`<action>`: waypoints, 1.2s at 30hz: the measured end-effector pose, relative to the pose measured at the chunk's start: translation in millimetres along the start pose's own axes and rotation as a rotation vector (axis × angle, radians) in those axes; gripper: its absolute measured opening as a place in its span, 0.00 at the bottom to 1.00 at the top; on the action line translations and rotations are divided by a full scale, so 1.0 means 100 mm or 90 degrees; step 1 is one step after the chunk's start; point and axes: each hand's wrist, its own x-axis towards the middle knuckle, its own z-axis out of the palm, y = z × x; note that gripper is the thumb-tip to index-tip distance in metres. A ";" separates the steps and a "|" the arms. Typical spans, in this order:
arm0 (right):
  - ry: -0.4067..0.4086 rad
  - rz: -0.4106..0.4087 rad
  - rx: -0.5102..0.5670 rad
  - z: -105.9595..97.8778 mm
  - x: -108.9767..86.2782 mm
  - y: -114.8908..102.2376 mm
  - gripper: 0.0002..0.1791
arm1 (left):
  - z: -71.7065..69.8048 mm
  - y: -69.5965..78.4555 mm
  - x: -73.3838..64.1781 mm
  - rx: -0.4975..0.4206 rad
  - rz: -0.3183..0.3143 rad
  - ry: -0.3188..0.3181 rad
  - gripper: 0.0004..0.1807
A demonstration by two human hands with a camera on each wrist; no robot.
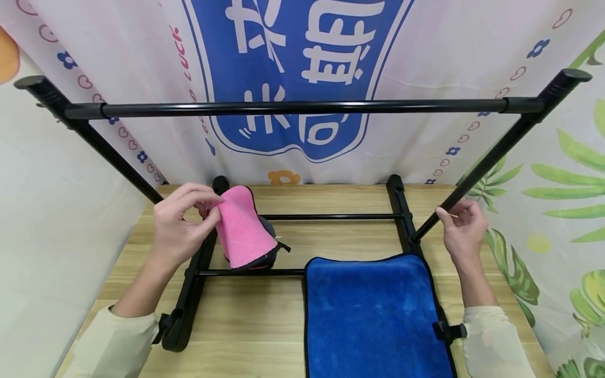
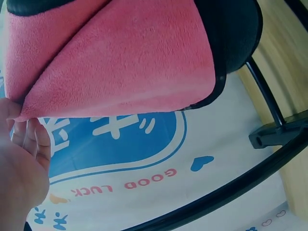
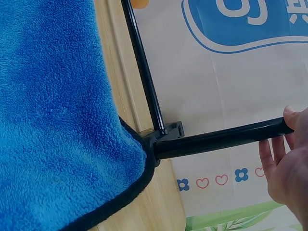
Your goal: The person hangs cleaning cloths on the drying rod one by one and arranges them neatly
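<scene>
My left hand (image 1: 181, 226) pinches the corner of a pink plush towel (image 1: 243, 228) between thumb and fingers. This towel has black edging and a dark grey back, and hangs folded above the left part of the rack's base. In the left wrist view the pink towel (image 2: 130, 62) spreads out from the fingertips. With thumb and fingers, my right hand (image 1: 465, 228) holds the right post (image 1: 491, 147) of a black rack. A blue plush towel (image 1: 373, 315) with black edging lies over the right front of the base; it fills the left of the right wrist view.
The rack's top bar (image 1: 302, 108) spans between the two posts. Two thin lower bars join its feet, the left foot (image 1: 189, 304) standing on a wood-grain table (image 1: 250, 325). Behind hangs a white curtain (image 1: 425, 63) with a blue printed badge.
</scene>
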 end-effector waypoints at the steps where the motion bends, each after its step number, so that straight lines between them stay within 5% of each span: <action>1: 0.000 0.000 0.003 0.00 0.00 0.01 0.13 | -0.01 0.00 0.02 0.004 -0.002 0.007 0.04; 20: 0.014 0.009 0.030 0.01 0.00 0.01 0.11 | -0.03 0.12 0.33 0.017 -0.010 0.129 0.06; 36: 0.011 -0.028 -0.073 -0.02 -0.04 -0.07 0.14 | -0.10 0.23 0.64 0.012 -0.027 0.200 0.08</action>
